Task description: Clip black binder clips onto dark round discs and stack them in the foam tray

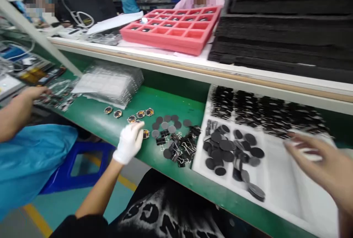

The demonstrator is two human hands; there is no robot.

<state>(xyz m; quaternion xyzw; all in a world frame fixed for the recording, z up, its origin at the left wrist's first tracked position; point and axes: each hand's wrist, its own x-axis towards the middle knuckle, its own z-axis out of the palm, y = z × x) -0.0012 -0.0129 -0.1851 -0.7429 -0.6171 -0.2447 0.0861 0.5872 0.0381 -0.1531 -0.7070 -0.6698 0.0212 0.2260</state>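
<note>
My left hand, in a white glove, is over the green bench among small round metal-rimmed pieces with dark and orange centres, like watch heads. Its fingers are bent together at one such piece; what they hold, if anything, is hidden. Another round piece lies beside the glove. At the right edge my bare right hand, blurred, reaches over a white foam tray. Its fingers stretch toward rows of black binder clips, thumb and index apart, and I see nothing held between them.
Grey-black discs fill a tray compartment. Loose binder clips and more discs lie on the bench. Clear plastic trays are stacked behind. Above, a shelf holds a red foam tray and black foam. A co-worker's arm is at left.
</note>
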